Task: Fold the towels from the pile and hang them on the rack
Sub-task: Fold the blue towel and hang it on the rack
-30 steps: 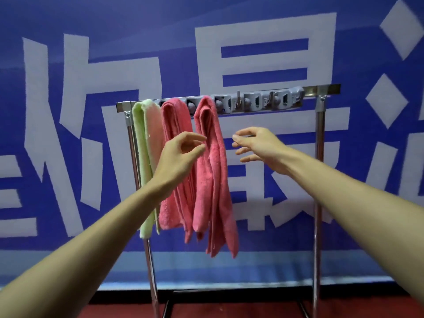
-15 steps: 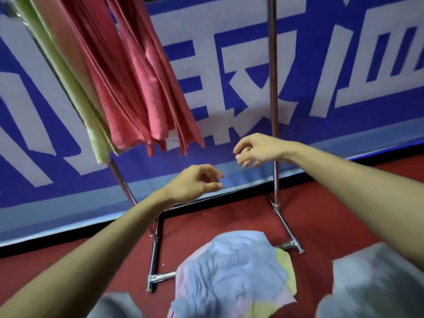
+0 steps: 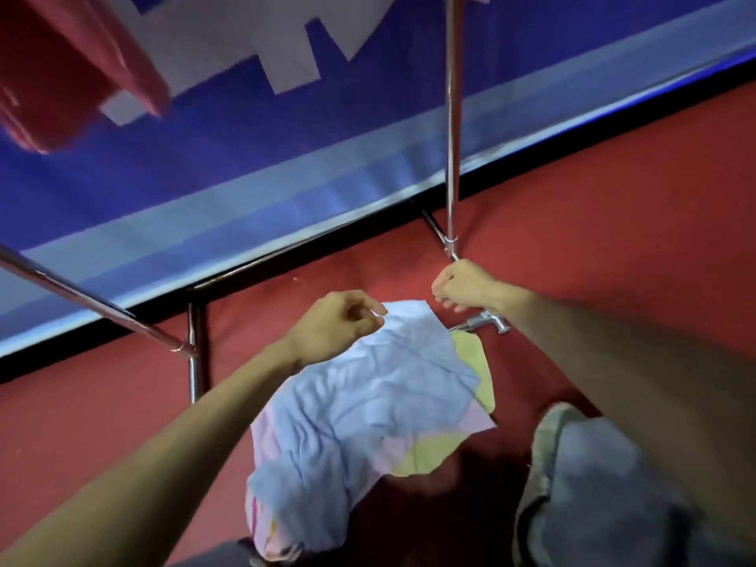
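The left hand and right hand drop from the hung towels to the pile on the floor, fingers loosely curled, empty; a hasty grab may lift several towels or bump the rack.

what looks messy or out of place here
Nothing is spilled or damaged. The only mess is the pile on the red floor by the rack: a crumpled blue towel lies over a pink towel and a yellow towel, none folded yet.
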Action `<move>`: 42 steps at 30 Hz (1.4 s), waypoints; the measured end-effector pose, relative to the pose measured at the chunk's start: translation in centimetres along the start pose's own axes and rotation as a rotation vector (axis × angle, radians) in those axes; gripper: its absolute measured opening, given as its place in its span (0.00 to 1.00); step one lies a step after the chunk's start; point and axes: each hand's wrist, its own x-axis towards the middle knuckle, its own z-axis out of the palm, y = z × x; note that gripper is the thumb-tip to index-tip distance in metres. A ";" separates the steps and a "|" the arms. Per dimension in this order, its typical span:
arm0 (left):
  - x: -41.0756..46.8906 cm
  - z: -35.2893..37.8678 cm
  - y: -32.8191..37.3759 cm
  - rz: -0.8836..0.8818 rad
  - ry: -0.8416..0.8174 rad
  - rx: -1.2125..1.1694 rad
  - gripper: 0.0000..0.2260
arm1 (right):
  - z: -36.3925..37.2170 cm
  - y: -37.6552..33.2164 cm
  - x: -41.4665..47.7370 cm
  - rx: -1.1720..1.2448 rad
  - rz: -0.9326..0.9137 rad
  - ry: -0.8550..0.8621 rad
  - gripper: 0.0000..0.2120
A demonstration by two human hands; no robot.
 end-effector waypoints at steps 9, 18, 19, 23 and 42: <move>4.2 5.5 -7.8 -0.121 -0.098 -0.093 0.07 | 8.1 9.4 5.7 -0.154 0.235 0.097 0.08; 3.6 5.0 -9.5 -0.174 -0.126 -0.150 0.08 | 10.9 9.6 5.9 -0.109 0.204 0.218 0.13; 3.4 4.6 -9.3 -0.176 -0.126 -0.135 0.07 | 10.7 9.0 5.5 -0.125 0.165 0.243 0.11; 1.6 2.8 -7.4 -0.176 -0.061 -0.177 0.07 | 9.3 5.3 3.8 -0.095 0.028 0.240 0.09; -15.9 -9.2 6.2 0.295 0.695 -0.669 0.09 | -0.9 -19.6 -17.1 -0.266 -0.998 0.264 0.01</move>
